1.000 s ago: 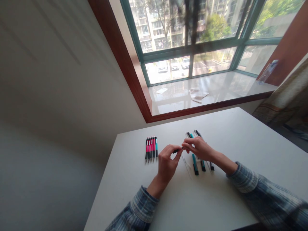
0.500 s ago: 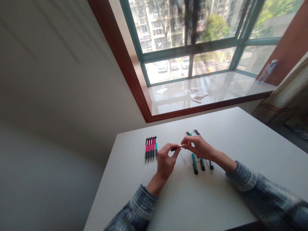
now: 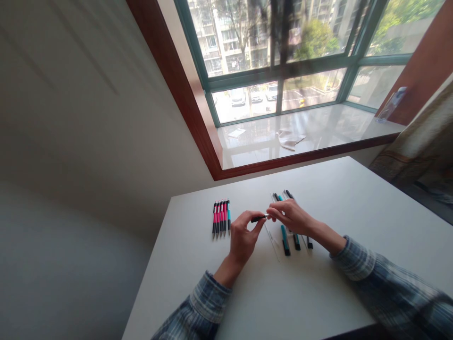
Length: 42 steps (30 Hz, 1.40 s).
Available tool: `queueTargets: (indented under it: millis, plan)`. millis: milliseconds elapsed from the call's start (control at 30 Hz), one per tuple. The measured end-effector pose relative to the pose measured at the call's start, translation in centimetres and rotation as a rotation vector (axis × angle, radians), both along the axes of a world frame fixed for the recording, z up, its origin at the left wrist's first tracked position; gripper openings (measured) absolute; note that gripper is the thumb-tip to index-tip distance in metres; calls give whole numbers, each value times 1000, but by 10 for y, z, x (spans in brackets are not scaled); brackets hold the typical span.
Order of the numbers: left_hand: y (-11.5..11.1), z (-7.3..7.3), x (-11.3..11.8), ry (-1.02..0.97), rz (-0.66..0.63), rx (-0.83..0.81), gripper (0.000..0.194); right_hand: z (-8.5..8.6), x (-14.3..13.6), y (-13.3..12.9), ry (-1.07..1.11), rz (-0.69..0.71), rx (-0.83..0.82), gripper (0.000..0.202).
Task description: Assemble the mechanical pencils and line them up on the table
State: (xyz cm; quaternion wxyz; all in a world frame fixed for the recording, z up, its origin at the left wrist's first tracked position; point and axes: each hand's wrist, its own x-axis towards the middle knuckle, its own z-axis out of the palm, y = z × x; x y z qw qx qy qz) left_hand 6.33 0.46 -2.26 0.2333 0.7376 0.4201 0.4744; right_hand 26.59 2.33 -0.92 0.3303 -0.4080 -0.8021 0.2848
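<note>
My left hand [image 3: 243, 241] pinches a short black pen grip section [image 3: 257, 218] between thumb and fingers, its silver tip [image 3: 267, 215] turned to the right. At that tip the fingers of my right hand [image 3: 292, 216] are closed, thumb and forefinger together. Under and beside my right hand lie teal and black pen barrels [image 3: 285, 242], partly covered by it. Thin pen refills [image 3: 272, 240] rest on the table between the two hands. Left of my left hand, several pink-and-black pens [image 3: 219, 219] and one teal-and-black pen [image 3: 229, 215] stand in a neat row.
All of this lies on a white table [image 3: 198, 283], its far edge close to the wall and a red-brown window frame [image 3: 265, 164]. A crumpled cloth or paper [image 3: 290, 140] and a clear bottle [image 3: 391, 106] are on the sill. A curtain [image 3: 414, 137] hangs at right.
My right fingers have shifted and curled more closely around the silver tip. My left hand keeps the grip section in nearly the same place.
</note>
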Motion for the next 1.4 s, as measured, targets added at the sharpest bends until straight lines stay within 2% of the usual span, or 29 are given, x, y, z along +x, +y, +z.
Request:
queueTargets:
  millis: [167, 367, 600, 900, 1033, 1200, 1233, 1400]
  plan:
    - [1, -1, -1, -30, 17, -45, 9, -2, 0, 1, 33, 1, 64, 22]
    - [0, 0, 0, -11, -12, -32, 8, -4, 1, 1, -21, 5, 33, 40]
    - [2, -1, -1, -20, -1, -44, 8, -3, 1, 1, 13, 20, 60, 19]
    - [4, 1, -5, 101, -47, 0, 7, -6, 0, 1, -30, -2, 86, 28]
    - [8, 2, -7, 208, -36, -17, 23, -10, 0, 2, -54, -47, 153, 29]
    - [8, 5, -11, 187, -30, -62, 13, -1, 4, -2, -59, -63, 171, 20]
    - [7, 5, -13, 148, -22, -103, 13, 2, 7, -4, -69, -68, 166, 25]
    - [2, 2, -22, -157, -45, -411, 24, 12, 27, -32, -219, -64, 124, 80]
